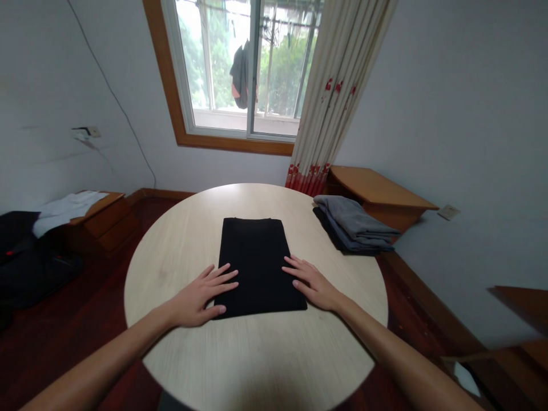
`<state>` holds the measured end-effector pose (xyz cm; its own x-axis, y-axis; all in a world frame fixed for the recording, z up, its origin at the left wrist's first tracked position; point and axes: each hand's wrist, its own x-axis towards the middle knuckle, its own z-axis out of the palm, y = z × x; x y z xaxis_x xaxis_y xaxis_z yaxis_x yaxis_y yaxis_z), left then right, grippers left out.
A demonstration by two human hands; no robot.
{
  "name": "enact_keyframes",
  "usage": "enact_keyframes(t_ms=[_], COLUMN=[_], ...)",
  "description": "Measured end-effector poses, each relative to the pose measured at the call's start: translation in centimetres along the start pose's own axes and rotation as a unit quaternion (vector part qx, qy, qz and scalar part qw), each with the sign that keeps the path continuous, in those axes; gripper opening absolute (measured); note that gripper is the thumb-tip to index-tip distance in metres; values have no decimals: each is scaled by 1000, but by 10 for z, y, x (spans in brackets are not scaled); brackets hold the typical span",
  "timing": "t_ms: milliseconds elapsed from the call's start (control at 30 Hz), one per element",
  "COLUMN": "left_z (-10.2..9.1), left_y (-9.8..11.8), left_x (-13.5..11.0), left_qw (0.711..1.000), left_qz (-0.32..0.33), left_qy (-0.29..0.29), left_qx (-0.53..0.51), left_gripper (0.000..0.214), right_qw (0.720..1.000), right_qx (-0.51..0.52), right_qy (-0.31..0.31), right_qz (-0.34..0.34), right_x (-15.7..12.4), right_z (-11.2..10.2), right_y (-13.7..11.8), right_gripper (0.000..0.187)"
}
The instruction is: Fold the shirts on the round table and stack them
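Both hands, left hand (201,297) and right hand (312,283), lie flat on a folded black cloth (257,262) (round table (180,245)); grey folded clothes (353,224) nearby.

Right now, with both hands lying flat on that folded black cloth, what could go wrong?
1. The left hand and the right hand press only the near corners of the black cloth. An uneven push could skew its fold or slide it across the smooth table.
2. The grey folded pile sits at the table's right edge. A sweep of the right arm might knock it off.
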<state>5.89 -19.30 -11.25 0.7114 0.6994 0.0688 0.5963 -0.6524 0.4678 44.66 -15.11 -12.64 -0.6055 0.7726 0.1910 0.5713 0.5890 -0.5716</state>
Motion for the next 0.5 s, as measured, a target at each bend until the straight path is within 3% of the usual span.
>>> enact_keyframes(t_ms=[233,367,500], left_z=[0,7,11], left_y=[-11,-5,-3], left_x=[-15,-10,-12], left_qw=[998,999,996], left_qz=[57,43,52], left_qy=[19,24,68], left_qx=[3,19,13], left_gripper=[59,51,46], right_qw=[996,993,990], right_qx=[-15,-29,-23], right_qy=[33,60,105], right_qz=[-76,-94,-90], right_x=[-21,-21,-25], right_z=[1,6,7], right_y=[4,-1,-9], right_gripper=[52,43,39])
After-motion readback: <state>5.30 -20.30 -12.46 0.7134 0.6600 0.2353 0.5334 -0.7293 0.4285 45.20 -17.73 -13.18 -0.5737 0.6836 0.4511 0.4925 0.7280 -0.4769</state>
